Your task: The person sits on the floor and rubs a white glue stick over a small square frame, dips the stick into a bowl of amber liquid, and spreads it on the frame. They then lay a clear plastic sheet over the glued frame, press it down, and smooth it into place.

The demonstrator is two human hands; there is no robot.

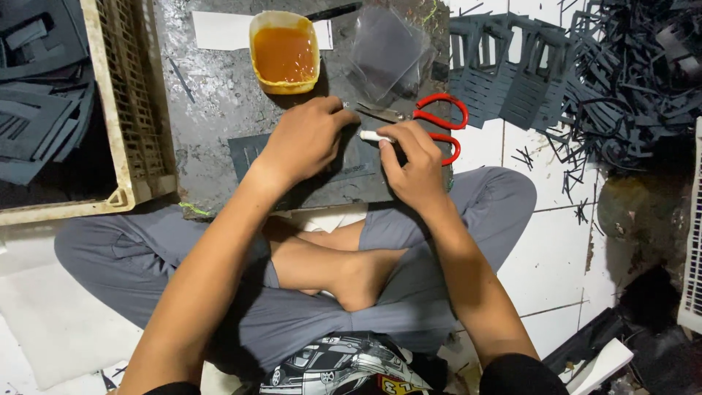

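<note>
I sit cross-legged at a dark, stained work board (212,95). My left hand (307,139) presses flat on a dark grey foam sheet (248,150) lying on the board. My right hand (409,157) is closed on a small white stick-like tool (374,136), its tip pointing left toward the left hand's fingers. Red-handled scissors (439,117) lie just beyond my right hand, blades pointing left. A yellow tub of amber glue (284,53) stands at the far side of the board.
A cream plastic crate (135,110) with dark foam pieces sits at left. Clear plastic sleeves (387,47) lie beside the tub. Cut foam frames (504,73) and a heap of black offcut strips (636,80) cover the white tiled floor at right.
</note>
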